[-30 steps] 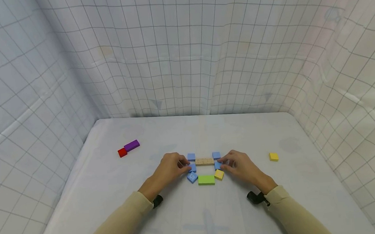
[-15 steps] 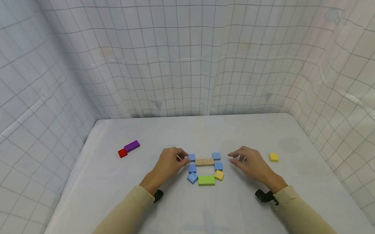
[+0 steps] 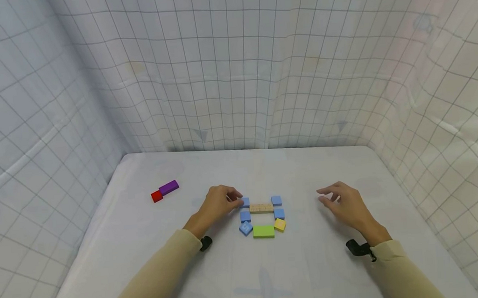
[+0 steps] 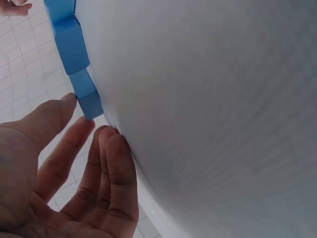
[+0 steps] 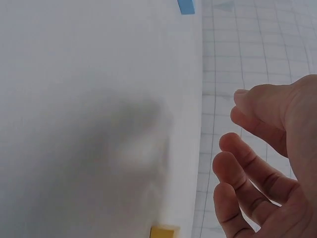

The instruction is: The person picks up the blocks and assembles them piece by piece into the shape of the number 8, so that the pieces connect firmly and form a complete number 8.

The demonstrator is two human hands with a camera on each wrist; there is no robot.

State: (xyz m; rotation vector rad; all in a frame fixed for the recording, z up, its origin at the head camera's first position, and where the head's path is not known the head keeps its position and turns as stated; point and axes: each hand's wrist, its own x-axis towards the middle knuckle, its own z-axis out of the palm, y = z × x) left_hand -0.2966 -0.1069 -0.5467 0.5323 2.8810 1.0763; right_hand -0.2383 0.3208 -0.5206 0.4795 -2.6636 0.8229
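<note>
My left hand (image 3: 217, 202) pinches a small blue block (image 4: 89, 99) between thumb and index finger. This block sits at the back left corner of a small group of blocks on the table. In the left wrist view the other fingers curve beside it, and more blue blocks (image 4: 72, 49) line up beyond. My right hand (image 3: 346, 206) holds nothing and hovers over the right side of the table, its fingers loosely bent. A yellow block (image 5: 164, 232) lies below it in the right wrist view; in the head view the hand hides that block.
The group also has a wooden block (image 3: 261, 208), a green block (image 3: 264, 231), a turned yellow block (image 3: 280, 225), a turned blue block (image 3: 246, 228) and a blue block (image 3: 276, 201) at back right. A purple block (image 3: 168, 187) and red block (image 3: 156, 196) lie far left.
My right hand has let go of the right-hand blue block and moved right, over the lone yellow block. My left hand has shifted from the front left blue block to the one behind.
</note>
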